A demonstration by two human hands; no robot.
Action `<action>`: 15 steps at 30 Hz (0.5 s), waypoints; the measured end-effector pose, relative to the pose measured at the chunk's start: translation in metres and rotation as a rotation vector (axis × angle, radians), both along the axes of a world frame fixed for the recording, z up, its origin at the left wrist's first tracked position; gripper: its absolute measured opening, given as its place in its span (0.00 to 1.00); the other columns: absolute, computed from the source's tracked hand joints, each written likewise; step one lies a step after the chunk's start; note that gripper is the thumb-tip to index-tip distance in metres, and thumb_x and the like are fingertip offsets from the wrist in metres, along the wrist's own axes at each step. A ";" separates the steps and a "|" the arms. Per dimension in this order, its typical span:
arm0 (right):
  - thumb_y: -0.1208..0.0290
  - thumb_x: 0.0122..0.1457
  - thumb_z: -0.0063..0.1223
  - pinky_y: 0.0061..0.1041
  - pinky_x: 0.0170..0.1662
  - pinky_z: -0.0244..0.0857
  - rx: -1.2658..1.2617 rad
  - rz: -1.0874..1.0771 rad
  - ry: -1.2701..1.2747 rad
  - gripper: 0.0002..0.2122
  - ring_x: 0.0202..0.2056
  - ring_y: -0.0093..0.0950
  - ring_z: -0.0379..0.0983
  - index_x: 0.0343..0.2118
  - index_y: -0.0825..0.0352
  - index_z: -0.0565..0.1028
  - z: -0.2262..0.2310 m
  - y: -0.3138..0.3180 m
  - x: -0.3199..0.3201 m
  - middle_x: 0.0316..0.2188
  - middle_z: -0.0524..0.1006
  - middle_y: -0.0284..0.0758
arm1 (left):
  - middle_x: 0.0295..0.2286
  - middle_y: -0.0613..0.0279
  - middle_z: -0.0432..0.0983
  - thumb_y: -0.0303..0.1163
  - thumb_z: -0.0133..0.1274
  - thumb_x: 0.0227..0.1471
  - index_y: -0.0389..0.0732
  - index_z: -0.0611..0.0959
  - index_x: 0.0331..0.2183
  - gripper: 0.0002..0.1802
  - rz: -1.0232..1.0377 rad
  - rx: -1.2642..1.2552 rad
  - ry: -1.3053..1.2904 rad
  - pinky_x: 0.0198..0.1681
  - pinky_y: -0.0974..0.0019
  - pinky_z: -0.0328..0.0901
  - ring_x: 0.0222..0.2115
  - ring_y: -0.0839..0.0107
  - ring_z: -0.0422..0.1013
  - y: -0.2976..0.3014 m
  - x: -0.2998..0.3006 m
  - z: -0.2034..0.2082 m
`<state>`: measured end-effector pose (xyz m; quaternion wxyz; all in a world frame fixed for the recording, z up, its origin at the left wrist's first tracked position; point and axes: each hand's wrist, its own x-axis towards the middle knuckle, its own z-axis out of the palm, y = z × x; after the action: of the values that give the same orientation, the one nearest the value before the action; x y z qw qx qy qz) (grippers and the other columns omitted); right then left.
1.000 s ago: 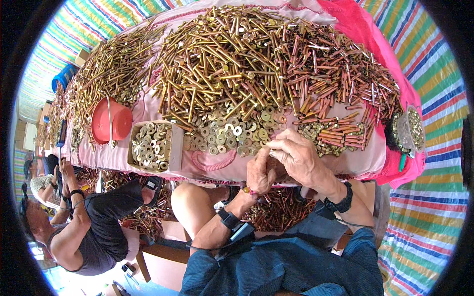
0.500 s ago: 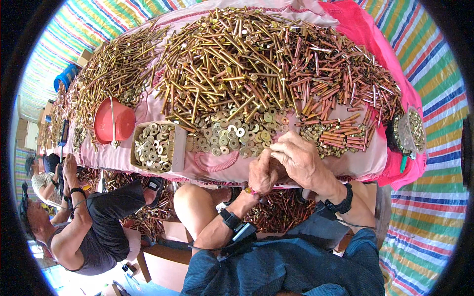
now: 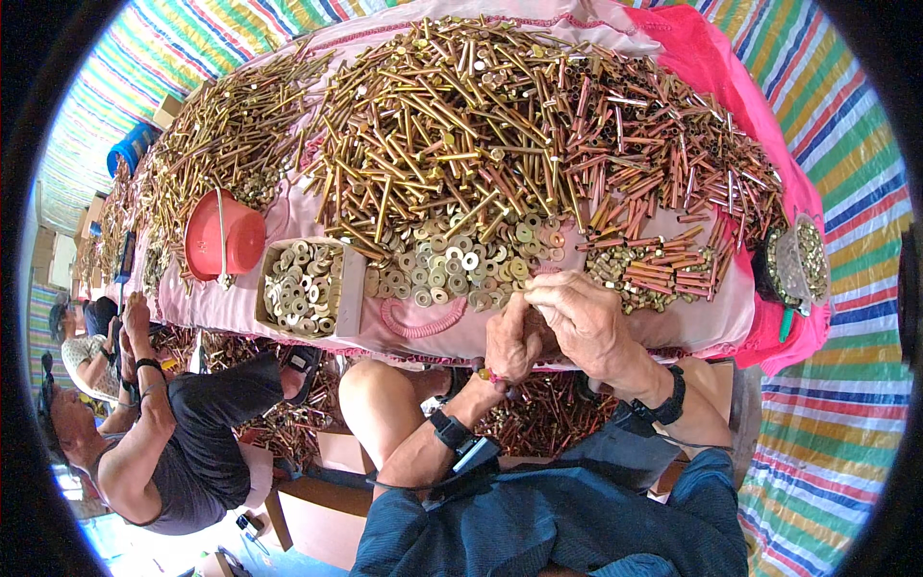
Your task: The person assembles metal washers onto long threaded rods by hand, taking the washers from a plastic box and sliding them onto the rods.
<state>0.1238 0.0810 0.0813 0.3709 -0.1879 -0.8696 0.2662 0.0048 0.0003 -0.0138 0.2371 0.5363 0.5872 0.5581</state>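
Observation:
My left hand point(image 3: 512, 338) and my right hand point(image 3: 584, 315) meet above the table's front edge, fingers curled and pinched together. Whatever they hold is hidden by the fingers. Just beyond them lie loose flat washers point(image 3: 437, 269). Small brassy nuts point(image 3: 620, 269) and coppery metal sleeves point(image 3: 654, 274) are scattered beyond my right hand. A big heap of long golden bolts point(image 3: 433, 125) rises behind the washers, and more sleeves point(image 3: 663, 125) are heaped to its right.
An open carton point(image 3: 350, 293) of washers and a red bucket point(image 3: 223, 236) stand to the left. A pink coiled cord point(image 3: 423, 324) lies near the front edge. At the right edge is a clear tub point(image 3: 810, 255) of nuts. A co-worker point(image 3: 144, 433) sits at left; metal parts point(image 3: 548, 413) lie below.
My right hand has shifted very slightly, its fingers staying pinched beside my left hand. The left hand stays almost in place. The heaps look unchanged.

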 end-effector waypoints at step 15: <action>0.74 0.52 0.63 0.31 0.38 0.71 -0.148 0.008 -0.077 0.13 0.37 0.38 0.75 0.41 0.68 0.77 -0.002 0.000 0.004 0.35 0.75 0.40 | 0.22 0.49 0.72 0.16 0.46 0.40 0.38 0.73 0.44 0.25 0.032 0.001 0.053 0.25 0.58 0.67 0.21 0.51 0.74 -0.003 0.000 -0.008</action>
<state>0.1283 0.0808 0.0794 0.3211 -0.2216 -0.8619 0.3238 0.0052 -0.0024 -0.0219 0.2123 0.5417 0.6015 0.5474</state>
